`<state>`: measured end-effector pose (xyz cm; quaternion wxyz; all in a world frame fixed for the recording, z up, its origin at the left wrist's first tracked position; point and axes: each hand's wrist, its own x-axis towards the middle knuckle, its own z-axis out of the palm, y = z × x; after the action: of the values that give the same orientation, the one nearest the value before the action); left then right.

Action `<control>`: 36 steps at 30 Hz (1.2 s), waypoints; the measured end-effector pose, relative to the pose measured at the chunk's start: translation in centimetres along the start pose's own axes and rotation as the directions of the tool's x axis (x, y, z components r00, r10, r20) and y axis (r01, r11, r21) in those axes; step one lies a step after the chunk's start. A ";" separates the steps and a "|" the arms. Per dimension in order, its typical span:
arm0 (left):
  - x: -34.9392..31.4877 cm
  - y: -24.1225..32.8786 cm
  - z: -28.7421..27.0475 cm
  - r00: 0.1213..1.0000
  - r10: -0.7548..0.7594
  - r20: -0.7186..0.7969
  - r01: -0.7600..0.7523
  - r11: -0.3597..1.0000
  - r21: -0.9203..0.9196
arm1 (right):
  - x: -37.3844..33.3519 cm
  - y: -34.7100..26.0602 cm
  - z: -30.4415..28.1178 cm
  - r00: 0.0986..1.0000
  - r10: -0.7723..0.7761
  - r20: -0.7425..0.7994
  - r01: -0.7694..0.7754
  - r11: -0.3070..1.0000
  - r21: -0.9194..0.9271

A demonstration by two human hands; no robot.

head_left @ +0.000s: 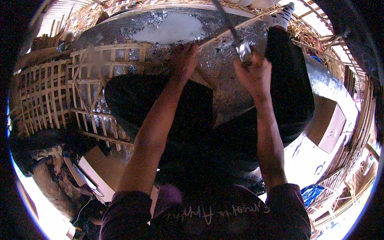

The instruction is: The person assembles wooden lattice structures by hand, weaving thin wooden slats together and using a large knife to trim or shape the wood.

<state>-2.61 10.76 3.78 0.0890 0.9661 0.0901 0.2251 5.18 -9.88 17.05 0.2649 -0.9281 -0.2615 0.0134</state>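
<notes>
My left hand [185, 60] is closed at the near end of a thin bamboo strip [232, 30]. The strip slants up and right across the grey floor sheet [224, 76] to beside my striped sock [282, 18]. My right hand [256, 74], right of the strip, is closed around a shiny metal tool [243, 52]; glare hides its exact kind. A long dark bar [226, 20] runs up from the tool; whether they are one piece I cannot tell. My legs in dark trousers are folded on either side of the hands.
A bamboo lattice panel [90, 82] lies to the left, by my knee. An open cardboard box [332, 126] is at the right, with blue plastic [312, 195] below it. Another box [100, 166] stands lower left. A pale patch [172, 28] shows on the sheet ahead.
</notes>
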 end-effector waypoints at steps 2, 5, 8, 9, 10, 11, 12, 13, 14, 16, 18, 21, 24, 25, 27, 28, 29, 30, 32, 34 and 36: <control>-1.0 -0.7 -0.1 0.999 -0.015 -0.028 0.011 0.989 -0.148 | 0.2 -2.8 -2.4 0.998 0.019 -0.055 0.001 0.941 0.338; -0.5 0.4 -0.3 0.999 -0.044 0.009 0.045 0.983 -0.178 | -1.1 1.7 2.6 0.997 0.081 -0.019 -0.067 0.920 0.385; 0.6 1.6 -0.3 0.896 -0.331 0.295 0.436 0.781 -0.448 | -3.9 8.7 6.9 0.974 0.194 0.113 -0.211 0.963 0.167; 0.9 1.3 -0.4 0.801 -0.446 0.399 0.595 0.661 -0.457 | -2.4 8.2 6.7 0.963 0.223 0.151 -0.233 0.971 0.050; 1.4 0.4 0.5 0.812 -0.455 0.367 0.583 0.671 -0.458 | -1.0 7.6 6.0 0.951 0.252 0.180 -0.243 0.968 -0.069; -0.5 0.7 2.7 0.882 -0.361 0.303 0.452 0.829 -0.328 | -0.9 5.4 2.7 0.962 0.217 0.168 -0.209 0.976 -0.067; -1.8 -0.6 1.5 0.953 -0.227 0.202 0.266 0.944 -0.195 | -0.6 2.7 2.0 0.975 0.139 0.174 -0.138 0.990 -0.014; -1.7 -0.1 1.0 0.994 -0.045 0.098 0.052 0.996 -0.069 | -0.2 1.9 0.9 0.997 0.067 0.040 -0.068 0.997 0.026; -1.3 -0.1 0.7 0.994 -0.048 0.098 0.055 0.996 -0.069 | 0.3 0.2 -0.9 0.997 0.066 0.041 -0.067 0.997 0.025; -1.5 -0.3 0.3 0.977 -0.091 0.192 0.122 0.981 -0.154 | 0.7 -2.8 -3.8 0.999 0.010 -0.054 0.009 0.945 0.328; -1.2 0.1 -0.3 0.981 -0.083 0.175 0.115 0.977 -0.181 | -0.4 -1.1 -1.7 0.998 0.032 -0.056 -0.011 0.940 0.340; -1.6 -0.1 1.0 0.980 -0.117 0.161 0.157 0.953 -0.260 | -2.3 4.7 4.2 0.990 0.125 0.067 -0.132 0.985 0.115; 1.2 1.0 -0.4 0.995 -0.059 0.074 0.072 0.981 -0.180 | -2.0 7.7 5.3 0.996 0.087 0.037 -0.084 0.994 -0.075; 0.3 1.6 -1.3 0.997 -0.023 0.073 0.031 0.993 -0.117 | -2.2 5.6 3.2 0.999 -0.007 0.033 0.008 1.000 -0.026; 0.0 1.5 -2.3 0.986 0.002 0.169 0.015 0.995 -0.100 | -1.5 3.0 0.7 1.000 -0.014 0.019 0.014 0.999 0.043; 0.0 0.6 -2.2 0.996 0.024 0.084 -0.011 0.987 -0.160 | -0.1 1.3 -0.4 0.998 -0.057 -0.021 0.059 0.991 0.120; -0.1 -0.1 -1.7 0.999 0.052 -0.002 -0.051 0.974 -0.222 | 0.5 -0.3 -1.5 0.996 -0.056 -0.064 0.068 0.977 0.200; -0.3 0.3 -2.0 0.999 0.046 0.008 -0.043 0.973 -0.225 | 0.7 -1.8 -2.7 0.993 -0.044 -0.107 0.072 0.959 0.275; -0.1 1.5 -3.1 1.000 0.008 0.005 -0.007 0.987 -0.158 | 0.1 -1.9 -2.1 0.996 0.014 -0.090 0.020 0.933 0.358; 0.1 1.1 -2.3 0.999 0.031 -0.041 -0.038 0.980 -0.197 | -1.5 1.5 1.3 0.984 0.178 0.023 -0.173 0.910 0.377; -1.0 0.3 -0.5 0.994 0.045 -0.096 -0.065 0.975 -0.211 | -2.6 3.3 3.2 0.981 0.165 0.099 -0.177 0.977 0.119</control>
<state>-3.66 10.29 3.82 0.1817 0.9418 0.0426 0.2796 4.02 -12.00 12.34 0.3095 -0.9268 -0.1908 0.0940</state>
